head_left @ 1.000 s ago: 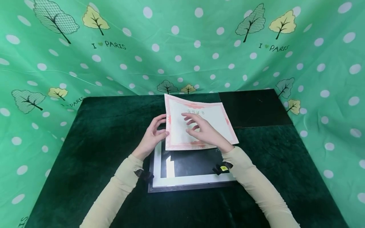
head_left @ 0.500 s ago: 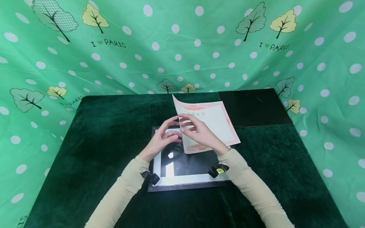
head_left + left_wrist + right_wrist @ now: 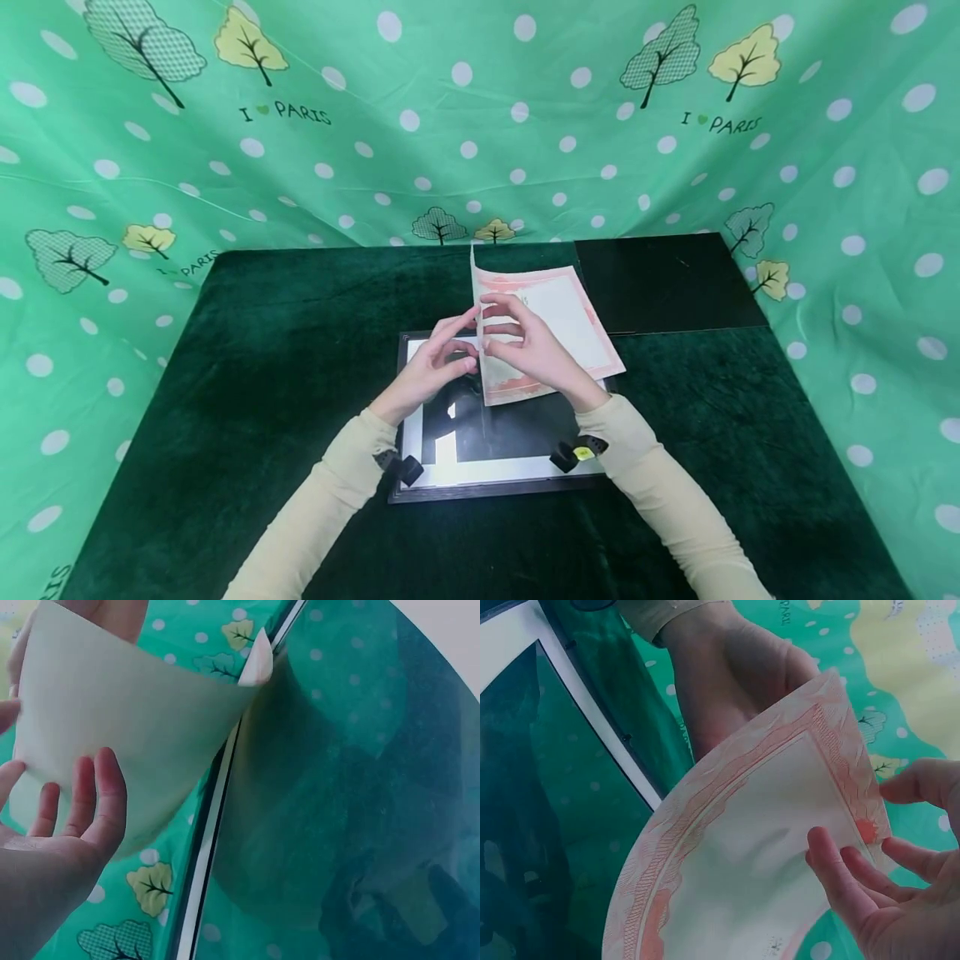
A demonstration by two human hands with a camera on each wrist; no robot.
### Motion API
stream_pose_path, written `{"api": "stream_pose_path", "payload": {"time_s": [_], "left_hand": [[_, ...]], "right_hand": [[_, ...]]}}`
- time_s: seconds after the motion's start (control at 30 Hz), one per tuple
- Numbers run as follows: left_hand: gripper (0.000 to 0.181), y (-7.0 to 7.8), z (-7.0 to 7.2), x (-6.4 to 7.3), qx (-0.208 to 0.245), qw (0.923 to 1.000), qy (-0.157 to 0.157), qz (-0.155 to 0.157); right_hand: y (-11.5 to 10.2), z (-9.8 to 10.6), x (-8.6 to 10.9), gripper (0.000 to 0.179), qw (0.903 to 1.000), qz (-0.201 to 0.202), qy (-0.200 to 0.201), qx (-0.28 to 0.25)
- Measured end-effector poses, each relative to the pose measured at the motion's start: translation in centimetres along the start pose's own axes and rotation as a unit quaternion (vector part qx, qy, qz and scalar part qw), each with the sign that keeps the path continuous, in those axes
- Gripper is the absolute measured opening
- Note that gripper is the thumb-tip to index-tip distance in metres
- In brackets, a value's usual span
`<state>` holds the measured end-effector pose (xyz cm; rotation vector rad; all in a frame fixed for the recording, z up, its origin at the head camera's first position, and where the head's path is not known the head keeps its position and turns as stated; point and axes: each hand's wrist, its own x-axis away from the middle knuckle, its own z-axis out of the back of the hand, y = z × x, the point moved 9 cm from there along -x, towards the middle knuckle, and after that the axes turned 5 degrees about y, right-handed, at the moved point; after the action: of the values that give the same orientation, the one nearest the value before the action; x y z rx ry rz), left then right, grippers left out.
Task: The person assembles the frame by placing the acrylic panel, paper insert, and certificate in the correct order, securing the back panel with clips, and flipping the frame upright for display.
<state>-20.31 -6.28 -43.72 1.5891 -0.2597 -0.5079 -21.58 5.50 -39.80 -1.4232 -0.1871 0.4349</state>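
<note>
A certificate (image 3: 558, 325) with a pink patterned border lies slanted over a picture frame (image 3: 495, 475), its left side bent up. My left hand (image 3: 431, 371) touches its back and raised edge with loosely bent fingertips; in the left wrist view, my left fingers (image 3: 109, 787) spread behind the paper. On the printed side, my right hand (image 3: 536, 350) meets the same edge from the right. The right wrist view shows my right fingers (image 3: 832, 877) bent loosely over the corner, thumb and forefinger tips apart at the edge. The paper partly hides my left hand there.
The frame has a dark rim, a white mat and reflective glass. A flat black board (image 3: 667, 283) lies at the table's back right corner. Dark green cloth (image 3: 300, 333) covers the table, and a green dotted curtain (image 3: 480, 125) hangs behind it.
My left hand has moved right, bending the certificate's left side upward. The certificate's left edge has shifted right, baring more of the frame. My right fingers now meet that edge.
</note>
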Motion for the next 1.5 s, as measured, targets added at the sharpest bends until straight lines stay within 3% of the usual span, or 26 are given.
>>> {"api": "stream_pose_path", "payload": {"time_s": [0.3, 0.53, 0.93, 1.1, 1.3, 1.5], "left_hand": [[0.058, 1.1, -1.1, 0.2, -0.021, 0.9994, 0.002, -0.026], [0.055, 1.7, -1.5, 0.2, -0.021, 0.9986, 0.018, -0.045], [0.045, 2.8, -0.2, 0.1, 0.006, 0.9958, 0.061, -0.068], [0.046, 1.9, 1.1, 0.1, 0.041, 0.9933, 0.091, -0.058], [0.052, -0.1, 2.8, 0.2, 0.095, 0.9882, 0.120, -0.013], [0.055, -1.4, 3.4, 0.0, 0.120, 0.9845, 0.127, 0.015]], "right_hand": [[-0.8, 0.0, 0.8, 0.064, 0.9984, -0.007, 0.047, 0.030], [-1.9, 0.1, 1.2, 0.064, 0.9943, 0.022, 0.079, 0.069], [-3.5, 3.0, 1.6, 0.053, 0.9902, 0.044, 0.130, 0.029], [-5.5, 4.8, 1.9, 0.050, 0.9852, 0.080, 0.151, 0.018], [-8.0, 6.7, 2.8, 0.049, 0.9780, 0.133, 0.160, -0.011], [-10.3, 7.9, 3.9, 0.046, 0.9693, 0.185, 0.160, -0.026]]}}
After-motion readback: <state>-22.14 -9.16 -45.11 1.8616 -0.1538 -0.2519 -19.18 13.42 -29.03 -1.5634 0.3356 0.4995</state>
